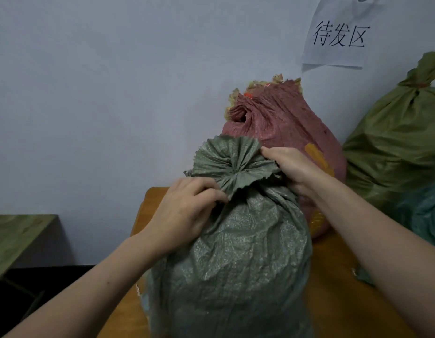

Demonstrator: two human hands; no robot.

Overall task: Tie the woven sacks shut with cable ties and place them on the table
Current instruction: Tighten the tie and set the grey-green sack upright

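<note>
A full grey-green woven sack [236,259] stands upright on the wooden table [338,296] right in front of me. Its mouth is gathered into a tight neck, and the top flares out like a fan [231,162]. My left hand [184,213] grips the neck from the left, fingers curled under the flared top. My right hand [292,167] holds the neck and flare from the right. No cable tie shows; the neck is hidden by the flare and my fingers.
A red sack [280,125] with a gathered top stands behind against the wall. An olive-green tied sack [397,145] is at the right, a teal one [426,211] below it. A paper sign [338,35] hangs on the wall. A low green surface [14,237] lies far left.
</note>
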